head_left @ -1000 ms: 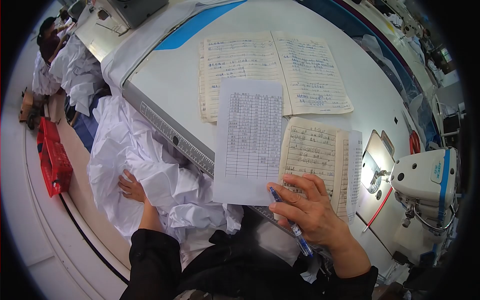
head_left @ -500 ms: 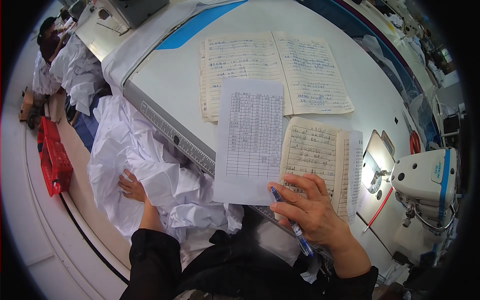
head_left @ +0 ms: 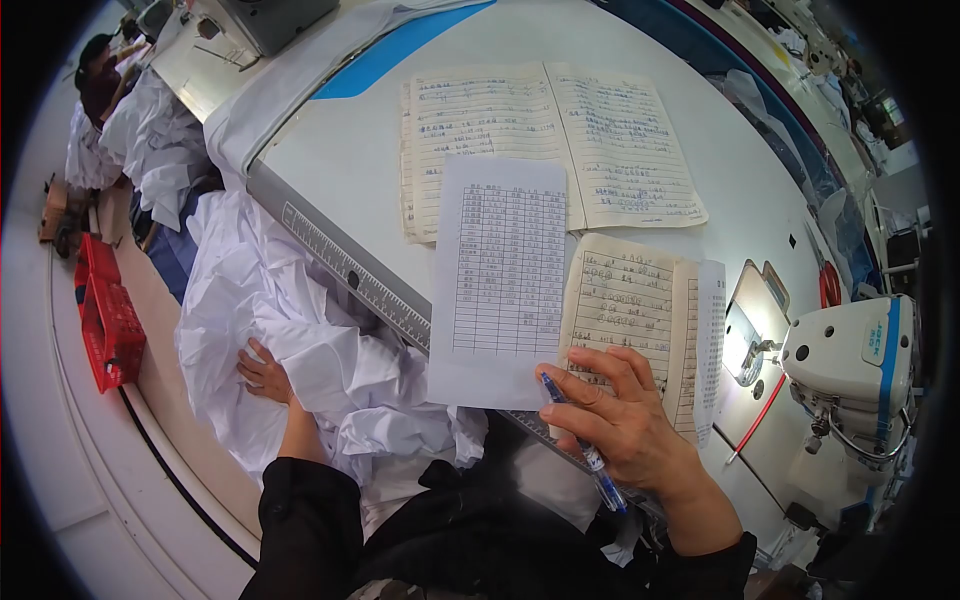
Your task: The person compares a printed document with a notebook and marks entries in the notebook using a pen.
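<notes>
Farthest left, well apart from the left fingers, stands a red basket (head_left: pixel 110 330); farther forward of those fingers a person (head_left: pixel 97 88) in a dark top is beside another heap of white cloth. The left hand (head_left: pixel 266 376) lies with its fingers spread and loose on a crumpled pile of white fabric (head_left: pixel 310 335), which bunches around and to the right of them. Right of these fingers, past much of the fabric, a ruler strip (head_left: pixel 365 293) runs along the table edge. Next comes a printed sheet (head_left: pixel 500 285), just left of and forward of the right fingertips, overlapping a large open notebook (head_left: pixel 570 120) that lies farther forward of them. The right hand (head_left: pixel 630 430) grasps a blue pen (head_left: pixel 598 474) among its fingers, one end by the sheet's lower right corner; whether that end touches the paper cannot be told. Under and forward of the same fingers lies a smaller notebook (head_left: pixel 620 290) with handwriting. To their right stands a white sewing machine (head_left: pixel 845 345), its lamp lit.
</notes>
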Demonstrator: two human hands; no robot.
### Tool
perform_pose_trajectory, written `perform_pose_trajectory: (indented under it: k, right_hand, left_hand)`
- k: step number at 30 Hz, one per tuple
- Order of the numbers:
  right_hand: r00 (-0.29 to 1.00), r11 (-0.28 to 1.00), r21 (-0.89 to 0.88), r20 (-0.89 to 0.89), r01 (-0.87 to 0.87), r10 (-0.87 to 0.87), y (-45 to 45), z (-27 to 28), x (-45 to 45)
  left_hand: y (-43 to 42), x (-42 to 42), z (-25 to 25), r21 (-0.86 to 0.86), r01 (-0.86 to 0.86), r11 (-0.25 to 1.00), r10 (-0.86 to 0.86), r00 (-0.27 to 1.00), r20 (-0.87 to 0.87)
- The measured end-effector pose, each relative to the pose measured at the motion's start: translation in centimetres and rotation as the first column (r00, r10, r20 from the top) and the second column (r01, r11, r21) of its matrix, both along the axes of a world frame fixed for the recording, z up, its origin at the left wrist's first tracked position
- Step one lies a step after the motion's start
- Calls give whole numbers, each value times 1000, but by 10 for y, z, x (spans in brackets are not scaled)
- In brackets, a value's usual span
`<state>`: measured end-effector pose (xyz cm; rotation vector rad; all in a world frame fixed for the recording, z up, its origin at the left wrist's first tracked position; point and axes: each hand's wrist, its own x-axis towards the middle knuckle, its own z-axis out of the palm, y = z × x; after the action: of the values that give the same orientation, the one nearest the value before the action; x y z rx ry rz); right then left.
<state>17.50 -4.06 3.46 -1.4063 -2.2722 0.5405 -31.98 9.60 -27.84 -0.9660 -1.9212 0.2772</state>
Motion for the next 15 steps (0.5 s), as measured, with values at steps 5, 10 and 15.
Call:
perform_pose_trajectory:
  k: [5, 10, 15]
  right_hand:
    - [1000, 1000, 5, -13, -1, 1, 0, 0, 0]
    - [1000, 1000, 11, -9, -2, 2, 0, 0, 0]
    - [1000, 1000, 7, -10, 0, 0, 0, -1, 0]
  left_hand:
    - [0, 5, 6, 7, 17, 1000, -18, 999, 44]
    - [-1, 2, 4, 1, 5, 1000, -5, 1000, -10]
    - [-1, 1, 4, -11, -1, 1000, 1, 1000, -24]
